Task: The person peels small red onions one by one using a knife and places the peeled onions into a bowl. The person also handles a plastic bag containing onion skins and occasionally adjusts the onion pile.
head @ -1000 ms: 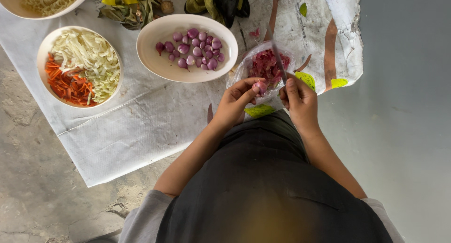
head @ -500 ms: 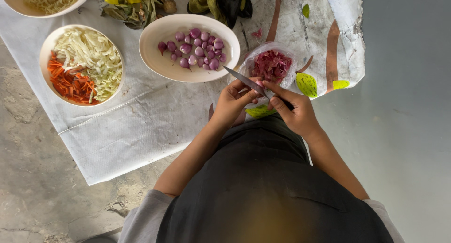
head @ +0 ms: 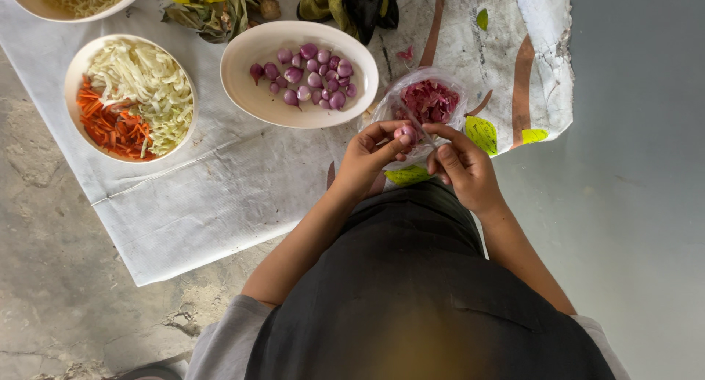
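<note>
Left hand (head: 369,154) pinches a small peeled shallot (head: 405,134) between thumb and fingertips. Right hand (head: 463,163) is curled shut around a knife (head: 416,123); the thin blade angles up-left from the fist and meets the shallot. Handle is hidden in the fist. Both hands are close together, almost touching. Just beyond the fingertips: clear plastic bag (head: 433,93) holding reddish shallot skins. Beyond the left hand: oval white bowl (head: 250,79) of peeled shallots. Further out on the left: round bowl (head: 77,71) with shredded cabbage and carrot strips. All sit on a white cloth sheet (head: 220,196) spread over the concrete floor.
</note>
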